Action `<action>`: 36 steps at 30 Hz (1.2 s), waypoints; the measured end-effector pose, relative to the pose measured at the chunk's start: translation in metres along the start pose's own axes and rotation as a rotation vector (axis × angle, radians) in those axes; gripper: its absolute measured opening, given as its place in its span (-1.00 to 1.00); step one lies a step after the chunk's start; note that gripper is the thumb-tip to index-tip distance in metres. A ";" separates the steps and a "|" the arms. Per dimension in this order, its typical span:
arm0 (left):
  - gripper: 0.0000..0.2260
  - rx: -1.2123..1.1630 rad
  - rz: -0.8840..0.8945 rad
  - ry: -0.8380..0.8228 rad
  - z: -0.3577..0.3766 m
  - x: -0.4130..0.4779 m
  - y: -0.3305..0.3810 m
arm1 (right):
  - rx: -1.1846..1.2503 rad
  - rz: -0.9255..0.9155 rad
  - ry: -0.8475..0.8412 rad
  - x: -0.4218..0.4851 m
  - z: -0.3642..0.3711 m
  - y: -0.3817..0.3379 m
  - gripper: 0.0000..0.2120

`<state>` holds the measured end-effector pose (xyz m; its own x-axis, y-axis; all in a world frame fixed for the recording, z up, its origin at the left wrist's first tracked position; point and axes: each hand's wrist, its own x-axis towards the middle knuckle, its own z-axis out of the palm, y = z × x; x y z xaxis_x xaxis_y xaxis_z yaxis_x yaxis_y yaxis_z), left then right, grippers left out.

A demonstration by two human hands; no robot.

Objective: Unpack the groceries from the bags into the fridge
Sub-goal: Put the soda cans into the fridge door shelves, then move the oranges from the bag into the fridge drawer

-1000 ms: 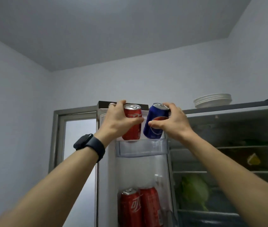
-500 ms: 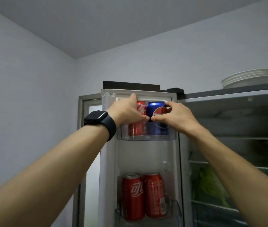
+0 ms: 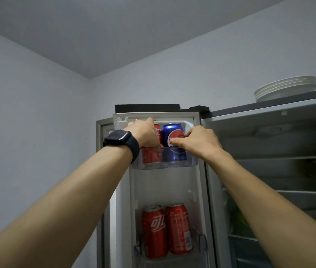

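Standing upright and side by side in the top door bin [image 3: 165, 165] of the open fridge door [image 3: 123, 190] are two drinks: a red can [image 3: 158, 132] on the left and a blue can [image 3: 173, 130] on the right, just beside each other; whether they touch cannot be determined. The lower part of each shows through the clear front wall of the bin, and the upper part rises above its rim. The left hand [image 3: 144, 133] grips the red can, with the fingers curled around its far left side and the thumb laid across its front just above the bin rim. The right hand [image 3: 199, 141] grips the blue can, with the thumb pressed across the printed front and the fingers wrapped around the right side. A dark watch [image 3: 121, 139] sits on the left wrist. Further down the same door, the lower door bin [image 3: 139, 252] holds the lower left can [image 3: 154, 231] and the lower right can [image 3: 179, 229], both red, upright and touching. A stack of plates [image 3: 285, 88] rests on top of the fridge cabinet, at the right. Inside the dim fridge compartment, the shelves [image 3: 288, 157] run across at several levels, and a green item [image 3: 238, 217] lies near the left wall; its identity cannot be determined.
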<state>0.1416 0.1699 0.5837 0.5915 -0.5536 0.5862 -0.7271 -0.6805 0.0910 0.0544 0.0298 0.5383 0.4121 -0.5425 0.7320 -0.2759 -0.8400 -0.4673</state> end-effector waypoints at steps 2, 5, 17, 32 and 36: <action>-0.37 0.114 0.005 0.064 -0.003 -0.008 0.005 | -0.005 -0.006 0.007 -0.007 0.000 0.000 -0.55; -0.32 0.135 0.037 0.117 -0.008 -0.024 0.003 | 0.085 -0.046 0.051 -0.026 0.007 0.003 -0.67; -0.54 0.018 0.144 0.434 0.097 -0.172 -0.129 | 0.311 -0.546 0.168 -0.191 0.083 -0.016 -0.67; -0.54 0.054 -0.376 -0.166 0.220 -0.475 -0.394 | 0.301 -0.406 -0.723 -0.477 0.305 -0.110 -0.70; -0.54 0.054 -0.529 -0.301 0.218 -0.555 -0.456 | 0.284 -0.423 -0.916 -0.553 0.347 -0.155 -0.68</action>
<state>0.2210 0.6827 0.0411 0.9457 -0.2403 0.2188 -0.2942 -0.9191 0.2621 0.1703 0.4573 0.0341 0.9600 0.0962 0.2628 0.2094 -0.8699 -0.4465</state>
